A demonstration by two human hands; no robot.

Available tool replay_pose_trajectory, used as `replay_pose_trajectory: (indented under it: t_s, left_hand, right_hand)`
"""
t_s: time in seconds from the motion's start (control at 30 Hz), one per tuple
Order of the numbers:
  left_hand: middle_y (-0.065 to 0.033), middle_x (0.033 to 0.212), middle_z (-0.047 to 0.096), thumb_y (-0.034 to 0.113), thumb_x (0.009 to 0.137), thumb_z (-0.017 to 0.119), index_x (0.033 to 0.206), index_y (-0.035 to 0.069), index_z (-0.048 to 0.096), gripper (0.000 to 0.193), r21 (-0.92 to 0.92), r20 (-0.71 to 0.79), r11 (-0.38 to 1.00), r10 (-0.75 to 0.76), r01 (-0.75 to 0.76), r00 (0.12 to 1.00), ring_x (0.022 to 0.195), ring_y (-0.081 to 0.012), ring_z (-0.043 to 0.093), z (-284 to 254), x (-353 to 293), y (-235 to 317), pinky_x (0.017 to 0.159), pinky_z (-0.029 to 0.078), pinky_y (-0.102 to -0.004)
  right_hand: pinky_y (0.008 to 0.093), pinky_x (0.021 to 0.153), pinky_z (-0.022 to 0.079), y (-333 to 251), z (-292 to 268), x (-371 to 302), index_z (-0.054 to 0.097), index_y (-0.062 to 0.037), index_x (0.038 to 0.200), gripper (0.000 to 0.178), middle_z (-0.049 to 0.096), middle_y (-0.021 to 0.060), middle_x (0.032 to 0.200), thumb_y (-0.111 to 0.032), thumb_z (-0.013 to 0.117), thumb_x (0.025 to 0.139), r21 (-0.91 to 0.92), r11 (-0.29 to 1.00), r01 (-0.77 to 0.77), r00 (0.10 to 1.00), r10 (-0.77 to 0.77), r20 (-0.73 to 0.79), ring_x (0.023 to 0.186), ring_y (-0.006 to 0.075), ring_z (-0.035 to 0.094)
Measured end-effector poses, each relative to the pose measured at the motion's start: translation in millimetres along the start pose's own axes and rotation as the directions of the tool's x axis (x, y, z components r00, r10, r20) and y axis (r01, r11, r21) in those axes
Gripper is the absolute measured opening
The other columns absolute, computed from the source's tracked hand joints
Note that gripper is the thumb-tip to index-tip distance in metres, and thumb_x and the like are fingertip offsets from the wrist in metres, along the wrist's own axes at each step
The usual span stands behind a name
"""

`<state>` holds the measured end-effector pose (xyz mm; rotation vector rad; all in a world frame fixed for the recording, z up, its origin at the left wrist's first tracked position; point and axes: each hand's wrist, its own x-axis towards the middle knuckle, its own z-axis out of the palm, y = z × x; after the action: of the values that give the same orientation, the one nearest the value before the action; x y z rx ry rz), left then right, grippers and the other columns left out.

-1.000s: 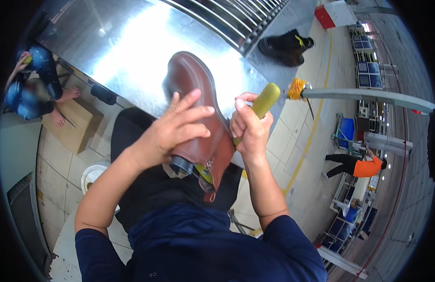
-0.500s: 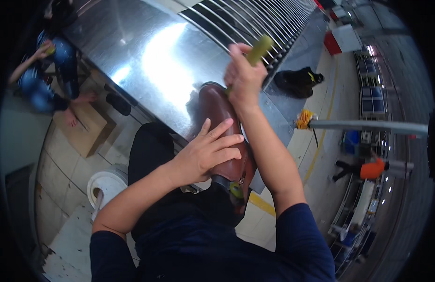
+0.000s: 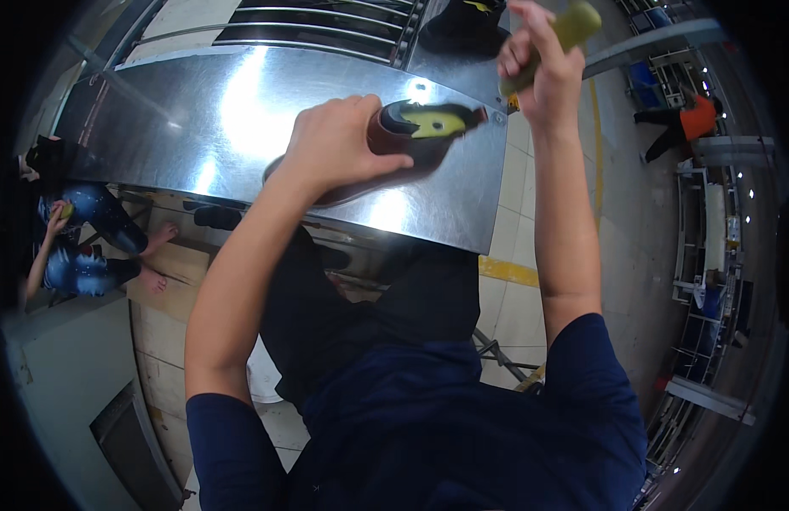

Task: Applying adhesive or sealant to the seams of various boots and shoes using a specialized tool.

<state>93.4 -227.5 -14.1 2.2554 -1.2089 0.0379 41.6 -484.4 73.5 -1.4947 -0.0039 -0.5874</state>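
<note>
Left hand [image 3: 339,145] clamps the brown shoe [image 3: 403,140] flat on the steel table [image 3: 198,111]. Right hand [image 3: 539,64], at 1 o'clock, grips a green-handled tool [image 3: 573,25], raised clear; shoe set down, tool not applied.

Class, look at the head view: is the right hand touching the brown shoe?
No: the right hand is raised apart from the shoe, gripping an olive-green handle, while the left hand holds the shoe.

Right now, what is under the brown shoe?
The brown shoe lies on the shiny metal table. The left hand covers its front part, so that contact is hidden.
</note>
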Motion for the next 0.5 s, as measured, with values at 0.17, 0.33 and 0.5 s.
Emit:
replay_pose_trajectory:
  t_s: [0.17, 0.33, 0.5]
  left_hand:
    - [-0.0101, 0.083, 0.075, 0.06, 0.074, 0.082, 0.092, 0.006, 0.072, 0.058, 0.001, -0.04, 0.983, -0.186, 0.186, 0.982, 0.077, -0.0274, 0.075, 12, -1, 23, 0.073, 0.058, -0.0388]
    - [-0.0143, 0.091, 0.079, 0.058, 0.082, 0.079, 0.114, -0.002, 0.075, 0.067, -0.53, -0.06, 0.72, -0.559, 0.448, 0.827, 0.083, -0.0247, 0.076, 33, 0, 12, 0.076, 0.058, -0.0336]
    - [-0.0151, 0.115, 0.069, 0.035, 0.096, 0.072, 0.122, -0.007, 0.065, 0.049, -0.903, -0.153, 0.382, -0.718, 0.2, 0.679, 0.105, -0.0209, 0.064, 107, -40, 28, 0.093, 0.049, -0.0329]
  right_hand:
    - [0.0275, 0.049, 0.047, 34, -38, -81, 0.064, -0.0003, 0.121, 0.036, 0.056, 0.0013, 0.062, -0.03, 0.066, 0.1, -0.027, 0.988, -0.154, 0.966, 0.144, -0.217, 0.051, 0.0118, 0.055]
    - [0.0292, 0.057, 0.052, 63, -35, -118, 0.062, 0.0009, 0.125, 0.042, 0.059, 0.0024, 0.067, -0.033, 0.065, 0.101, 0.11, 0.958, -0.265, 0.918, 0.285, -0.274, 0.057, 0.0129, 0.06]
    - [0.032, 0.083, 0.055, 76, -5, -115, 0.063, -0.0016, 0.127, 0.053, 0.073, 0.0093, 0.09, -0.048, 0.063, 0.102, 0.173, 0.963, -0.206, 0.937, 0.245, -0.25, 0.086, 0.016, 0.069]
